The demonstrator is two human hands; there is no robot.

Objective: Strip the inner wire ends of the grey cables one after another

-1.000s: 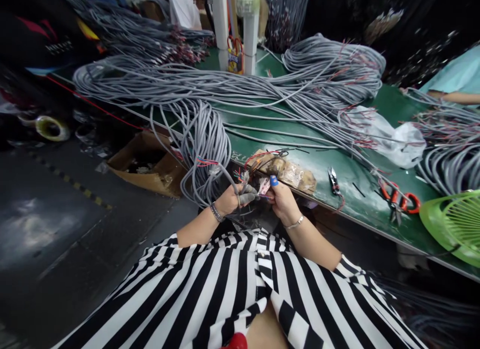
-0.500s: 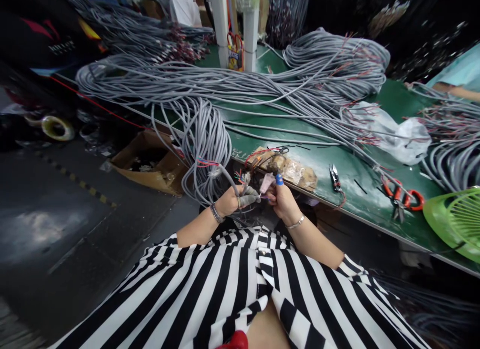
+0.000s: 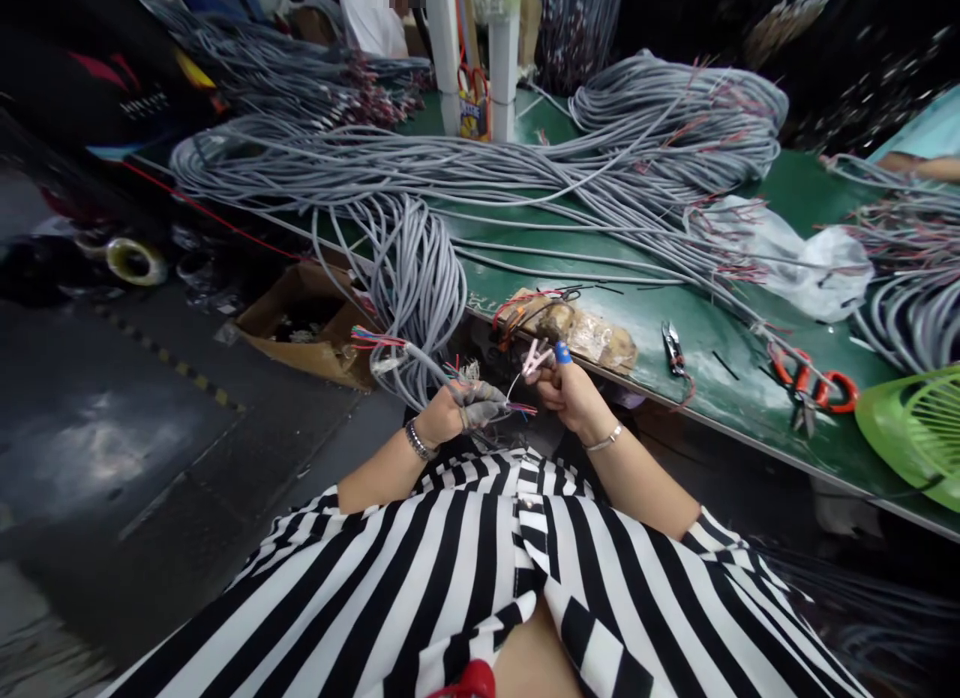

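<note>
My left hand, with grey coverings on its fingers, is closed around the end of a grey cable, and thin coloured wires stick out toward the right. My right hand wears a blue cover on one fingertip and pinches a small pale pink tool. One whitish strand runs between the tool and the wires at my left fingertips. Beside my left hand hangs a thick bundle of grey cables, and a loose cable end with red and blue wires points left.
On the green table lie small cutters, orange-handled scissors, a plastic bag and a green basket. A cardboard box stands at lower left. Another person is at the back.
My hands have moved apart slightly, my left one down and left. The coloured wires and the strand between the hands now show more clearly. The loose cable end has swung left.
</note>
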